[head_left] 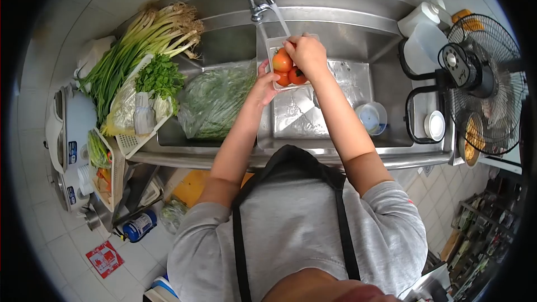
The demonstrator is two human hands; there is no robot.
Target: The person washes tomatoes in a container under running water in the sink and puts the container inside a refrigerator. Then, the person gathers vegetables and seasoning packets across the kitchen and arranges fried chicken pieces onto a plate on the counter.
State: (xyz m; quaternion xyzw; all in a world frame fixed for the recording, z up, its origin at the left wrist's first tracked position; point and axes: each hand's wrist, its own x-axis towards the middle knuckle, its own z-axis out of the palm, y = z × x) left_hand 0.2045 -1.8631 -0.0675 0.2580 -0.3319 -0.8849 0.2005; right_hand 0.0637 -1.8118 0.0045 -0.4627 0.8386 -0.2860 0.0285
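Observation:
My left hand (265, 85) grips the near left side of a clear plastic container (284, 88), its thumb against the wall. Several red-orange tomatoes (282, 61) sit in this container. My right hand (307, 54) is curled over the container's far right part, with fingers closed; what they hold is hidden. From the curved metal faucet (260, 3) a stream of water (279, 19) runs down at the container's far edge. All this is above the right basin of the steel sink (355, 72).
Bagged greens (215, 100) fill the left basin. Spring onions (142, 39) and a white basket (131, 142) with leafy herbs (159, 78) lie left. A clear tub (371, 118) stands in the right basin. A black fan (481, 78) is at the right.

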